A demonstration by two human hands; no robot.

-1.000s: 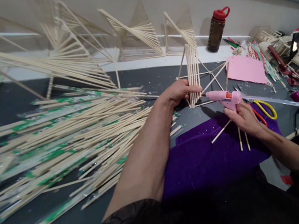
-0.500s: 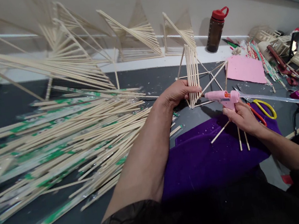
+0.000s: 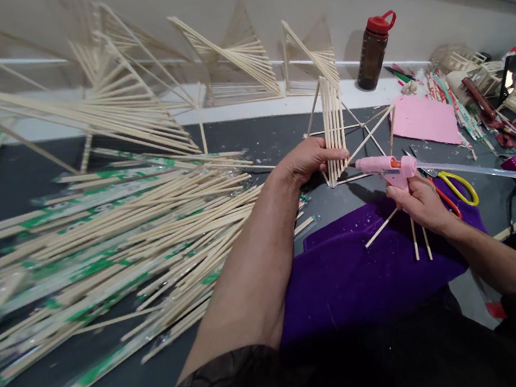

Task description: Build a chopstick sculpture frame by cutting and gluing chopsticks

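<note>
A frame of thin wooden sticks [image 3: 332, 111] stands on the dark table, with a row of parallel sticks on its near left side. My left hand [image 3: 313, 158] is closed around the lower part of that row, thumb across the front. In my right hand [image 3: 421, 198] is a pink hot glue gun [image 3: 390, 166], its nozzle pointing left at the sticks beside my left thumb. Whether the tip touches them I cannot tell. A long clear glue stick [image 3: 482, 168] runs out of the gun's back. Several loose sticks poke out below my right hand, over a purple cloth [image 3: 367, 274].
Chopsticks [image 3: 148, 236], many in green-marked wrappers, cover the left of the table. Finished stick structures [image 3: 237, 54] line the wall. A brown bottle [image 3: 372, 50] with a red lid, pink foam sheet [image 3: 424, 121], yellow-handled scissors [image 3: 460, 186], cables and clutter lie to the right.
</note>
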